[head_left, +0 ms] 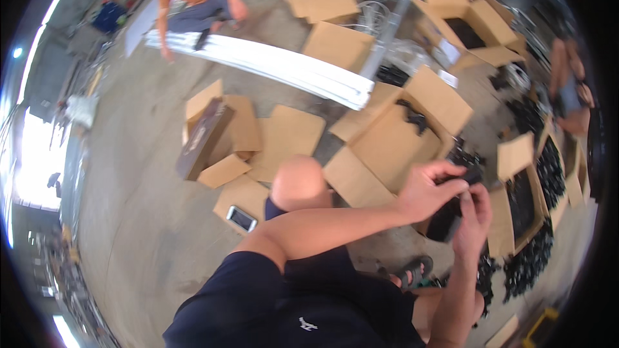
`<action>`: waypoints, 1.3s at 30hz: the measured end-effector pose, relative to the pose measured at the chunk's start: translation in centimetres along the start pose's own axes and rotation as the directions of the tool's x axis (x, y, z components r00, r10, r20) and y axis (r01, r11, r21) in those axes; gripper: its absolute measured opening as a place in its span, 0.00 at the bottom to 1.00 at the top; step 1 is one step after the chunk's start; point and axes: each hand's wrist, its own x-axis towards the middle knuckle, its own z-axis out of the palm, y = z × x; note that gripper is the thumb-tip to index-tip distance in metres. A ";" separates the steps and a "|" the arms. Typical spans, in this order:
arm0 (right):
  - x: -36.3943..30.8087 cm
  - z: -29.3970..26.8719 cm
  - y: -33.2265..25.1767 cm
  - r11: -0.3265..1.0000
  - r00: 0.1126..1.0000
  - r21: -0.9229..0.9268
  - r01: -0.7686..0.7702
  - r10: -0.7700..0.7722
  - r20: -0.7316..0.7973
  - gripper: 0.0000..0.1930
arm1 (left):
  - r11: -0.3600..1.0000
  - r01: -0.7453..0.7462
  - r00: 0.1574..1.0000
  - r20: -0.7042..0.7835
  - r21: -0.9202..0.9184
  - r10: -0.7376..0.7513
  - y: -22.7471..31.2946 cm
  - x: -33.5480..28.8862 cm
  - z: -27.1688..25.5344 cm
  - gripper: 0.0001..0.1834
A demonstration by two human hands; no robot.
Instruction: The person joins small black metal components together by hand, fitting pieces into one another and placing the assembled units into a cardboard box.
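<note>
Dark shorts (271,303) nearest lens. Black part (447,219) is pinched between left hand (427,188) and right hand (474,219), fingers pressed on it, held above open carton (393,142) for handling. Phone (242,218) is laid aside on cardboard.

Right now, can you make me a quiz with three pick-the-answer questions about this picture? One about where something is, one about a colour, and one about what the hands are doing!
1. Where does the phone lie?
A. on flat cardboard by the knee
B. inside an open box
C. in a hand

2. What colour is the part in the hands?
A. white
B. black
C. orange

3. What are the left hand and right hand doing?
A. resting on the floor
B. both gripping the part
C. hanging open, holding nothing

Answers:
1. A, the phone rests on a flat cardboard sheet just left of the knee.
2. B, the part looks dark black between the fingers.
3. B, both hands close around the part from either side.
</note>
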 end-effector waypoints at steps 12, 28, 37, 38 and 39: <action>0.4 -0.6 0.0 0.999 0.998 0.026 -0.047 0.046 0.032 0.03 | 0.999 -0.030 0.999 -0.029 -0.022 0.030 0.7 0.0 0.1 0.14; 0.5 -0.9 -0.3 0.995 0.999 -0.092 -0.038 0.042 0.035 0.04 | 0.999 -0.003 0.999 -0.035 0.041 0.004 0.7 -0.2 -0.2 0.13; 0.4 0.2 -0.6 0.998 0.998 -0.008 -0.055 0.055 0.044 0.01 | 0.999 0.028 0.999 -0.033 -0.039 -0.029 0.9 -0.3 -0.5 0.14; 0.3 -0.1 -0.6 0.999 0.998 -0.021 -0.042 0.043 0.043 0.01 | 0.998 0.017 1.000 -0.019 -0.067 -0.018 0.4 -0.1 -0.4 0.13; 0.4 -0.5 -0.3 0.999 0.999 -0.035 -0.016 0.018 0.045 0.01 | 0.997 0.021 1.000 -0.007 -0.072 -0.021 0.5 -0.1 -0.3 0.14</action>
